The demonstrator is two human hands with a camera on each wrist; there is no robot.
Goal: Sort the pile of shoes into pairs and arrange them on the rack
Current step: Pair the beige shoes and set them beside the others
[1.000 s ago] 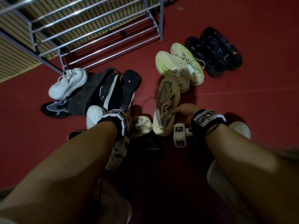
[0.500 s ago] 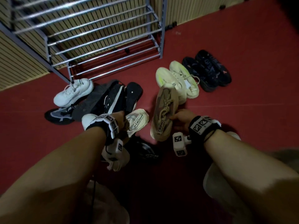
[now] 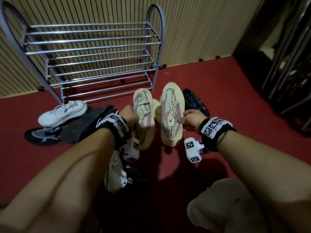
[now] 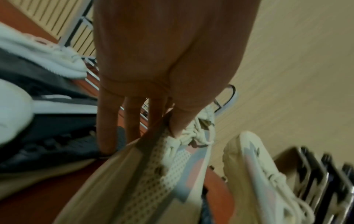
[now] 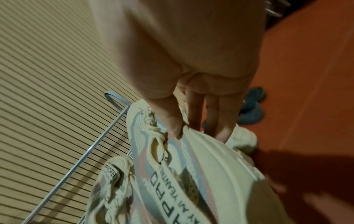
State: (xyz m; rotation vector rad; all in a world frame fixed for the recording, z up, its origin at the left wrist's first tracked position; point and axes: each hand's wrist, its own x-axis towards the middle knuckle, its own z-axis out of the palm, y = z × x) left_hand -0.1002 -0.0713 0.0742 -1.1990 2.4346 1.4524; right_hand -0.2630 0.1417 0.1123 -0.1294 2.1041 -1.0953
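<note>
- You've got a cream sneaker in each hand, held up side by side in front of the rack (image 3: 94, 52). Left sneaker (image 3: 143, 115) and right sneaker (image 3: 171, 113) look like a true pair: same knit, same pink and grey streaks.
- Left hand (image 3: 128, 115): thumb clamped down on the laces, fingers curled under the sole edge, clear in the left wrist view. Right hand (image 3: 191, 119): same deal, thumb pinching the upper by the laces, fingers wrapped round the sole side.
- Handling guess: light, soft knit tops that squash, foamy thick soles that stay stiff. Not slippery, not fragile. Gripping across the middle works, but I'd say the heel or the sole edge gives you better aim when setting them on the bars, and loose laces could snag there.
- Count, as far as I can see: two cream sneakers in hand, one white sneaker (image 3: 63, 113) on the floor by the rack's foot, one black and grey sneaker (image 3: 41, 136) just beside it, a dark heap (image 3: 87, 125) next to your left wrist that I can't count, and something dark (image 3: 195, 101) behind the right sneaker, number unclear.
- One rack, several tiers of bars, no shoes on it yet.
</note>
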